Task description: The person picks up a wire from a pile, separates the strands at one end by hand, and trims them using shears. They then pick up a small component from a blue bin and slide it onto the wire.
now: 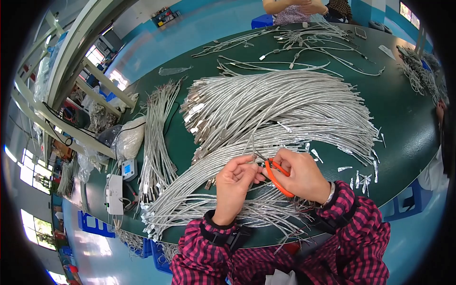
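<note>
My right hand [304,173] is closed around the orange handles of a pair of pliers or cutters [275,180]; whether the jaws cut or grip cannot be made out. Its dark tip points left, toward the fingers of my left hand [237,180]. Between thumb and fingertips, my left hand pinches the end of a thin silvery cable [252,144]. Just under and beyond both hands lies a large bundle of silver braided cables [285,99] with metal connectors at the left ends. A nearer bundle [204,209] runs beneath my wrists, with thin wires at its right end.
Foil scraps [365,183] lie on the green table [403,137] at the right. More cables [159,128] lie at the left, beside a small device with a blue screen [128,169] and a white box [114,194]. Another person [294,9] sits across the table.
</note>
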A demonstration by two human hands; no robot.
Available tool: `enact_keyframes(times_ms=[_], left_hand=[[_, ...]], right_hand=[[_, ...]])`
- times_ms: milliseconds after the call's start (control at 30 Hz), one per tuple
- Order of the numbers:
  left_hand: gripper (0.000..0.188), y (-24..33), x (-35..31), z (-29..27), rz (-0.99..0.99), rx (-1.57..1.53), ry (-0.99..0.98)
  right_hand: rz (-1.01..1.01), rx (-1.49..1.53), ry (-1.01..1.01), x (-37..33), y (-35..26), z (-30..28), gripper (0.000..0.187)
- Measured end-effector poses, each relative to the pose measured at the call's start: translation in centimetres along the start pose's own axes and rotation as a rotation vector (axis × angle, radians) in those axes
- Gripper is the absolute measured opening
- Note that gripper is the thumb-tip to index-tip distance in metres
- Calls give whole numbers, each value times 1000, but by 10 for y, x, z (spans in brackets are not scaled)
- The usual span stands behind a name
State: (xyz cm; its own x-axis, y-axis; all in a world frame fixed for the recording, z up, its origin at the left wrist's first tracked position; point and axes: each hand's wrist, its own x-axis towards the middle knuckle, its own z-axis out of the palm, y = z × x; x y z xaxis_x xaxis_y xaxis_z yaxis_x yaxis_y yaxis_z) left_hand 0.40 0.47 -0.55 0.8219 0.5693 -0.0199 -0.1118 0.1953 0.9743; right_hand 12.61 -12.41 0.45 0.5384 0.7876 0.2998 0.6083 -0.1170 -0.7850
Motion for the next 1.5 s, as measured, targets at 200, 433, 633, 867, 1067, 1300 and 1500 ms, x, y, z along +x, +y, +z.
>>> enact_keyframes(times_ms=[200, 433, 633, 867, 1067, 1300, 1500], left_hand=[[20, 3, -2, 1, 3, 50, 8], [23, 4, -2, 3, 0, 29, -11], [23, 2, -1, 9, 186, 122, 52], [21, 4, 1, 13, 514, 374, 129], [21, 5, -3, 14, 434, 221, 118], [20, 6, -2, 16, 346, 103, 103], [20, 7, -3, 13, 288, 117, 94]], right_hand=[[324, 557, -236, 2, 4, 0, 18], [370, 622, -273, 1, 3, -1, 18], [273, 515, -244, 2, -2, 1, 17], [119, 337, -154, 1, -10, 0, 19], [-29, 234, -35, -2, -12, 1, 20], [22, 189, -74, -2, -13, -5, 22], [182, 469, -179, -1, -8, -4, 21]])
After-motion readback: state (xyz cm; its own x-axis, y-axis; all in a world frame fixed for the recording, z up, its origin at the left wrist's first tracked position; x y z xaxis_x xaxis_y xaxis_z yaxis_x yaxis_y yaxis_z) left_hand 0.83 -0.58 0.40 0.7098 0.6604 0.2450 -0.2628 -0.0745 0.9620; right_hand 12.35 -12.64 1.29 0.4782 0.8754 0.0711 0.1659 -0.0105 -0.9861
